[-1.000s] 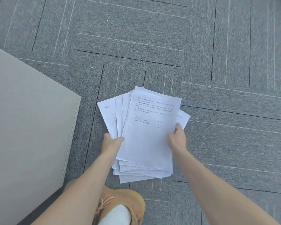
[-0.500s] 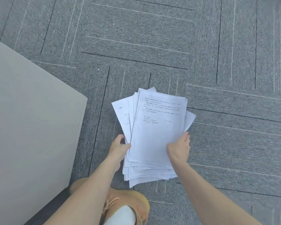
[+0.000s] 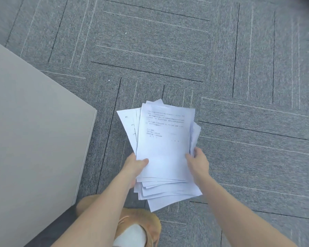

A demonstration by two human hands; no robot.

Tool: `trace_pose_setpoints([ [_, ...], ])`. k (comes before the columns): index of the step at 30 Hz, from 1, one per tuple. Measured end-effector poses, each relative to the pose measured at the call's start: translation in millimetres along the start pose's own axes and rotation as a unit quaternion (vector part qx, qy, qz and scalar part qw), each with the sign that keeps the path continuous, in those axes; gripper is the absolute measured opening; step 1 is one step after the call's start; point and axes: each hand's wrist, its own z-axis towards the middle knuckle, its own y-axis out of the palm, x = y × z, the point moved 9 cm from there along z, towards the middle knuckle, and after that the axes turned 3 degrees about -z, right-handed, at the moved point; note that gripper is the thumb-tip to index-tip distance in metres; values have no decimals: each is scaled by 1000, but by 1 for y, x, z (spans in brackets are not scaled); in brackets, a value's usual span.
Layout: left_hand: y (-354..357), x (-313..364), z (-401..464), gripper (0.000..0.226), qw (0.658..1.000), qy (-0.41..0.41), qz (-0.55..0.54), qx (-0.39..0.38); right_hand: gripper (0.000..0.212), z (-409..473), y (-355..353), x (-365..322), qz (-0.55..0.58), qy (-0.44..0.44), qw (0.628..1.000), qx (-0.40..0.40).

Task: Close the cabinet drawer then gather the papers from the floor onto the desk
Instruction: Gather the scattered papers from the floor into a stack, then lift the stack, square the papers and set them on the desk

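Observation:
A loose, fanned stack of white printed papers [image 3: 165,139] is held above the grey carpet. My left hand [image 3: 135,165] grips its left edge with the thumb on the top sheet. My right hand [image 3: 198,162] clamps the right edge, fingers curled under the sheets. The lower sheets stick out unevenly at the bottom. A flat beige desk surface [image 3: 34,136] fills the left side, its corner close to the papers. No cabinet drawer is in view.
Grey carpet tiles [image 3: 239,77] with line patterns cover the floor ahead and to the right. A tan shoe and white sock [image 3: 139,227] show below the papers, between my forearms.
The stack has risen and moved slightly right, and its sheets are pulled closer together. Both hands kept hold, sliding a little lower along the edges.

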Motion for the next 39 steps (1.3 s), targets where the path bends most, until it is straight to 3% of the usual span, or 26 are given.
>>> trace_pose_setpoints([
  [4, -4, 29, -29, 33, 999, 10, -7, -34, 56, -6, -18, -5, 9, 36, 999, -35],
  [9, -13, 88, -87, 23, 997, 51, -11, -59, 32, -40, -61, -55, 61, -7, 998, -18],
  [17, -40, 208, -231, 23, 980, 194, 32, -17, 40, -139, -155, -174, 271, -137, 951, -53],
  [23, -55, 284, -384, 5, 956, 290, 44, -19, 47, -251, -244, -264, 298, -281, 906, -111],
  [27, -73, 316, -495, 24, 925, 381, 20, 8, 46, -347, -299, -309, 305, -377, 866, -120],
  [30, -101, 329, -581, 14, 885, 461, 14, 62, 43, -425, -338, -333, 319, -440, 830, -127],
  [32, -122, 331, -636, 20, 853, 514, 4, 88, 42, -480, -360, -342, 327, -475, 806, -134],
  [39, -198, 287, -819, 14, 780, 608, -64, 133, 49, -667, -396, -361, 341, -575, 722, -177],
])
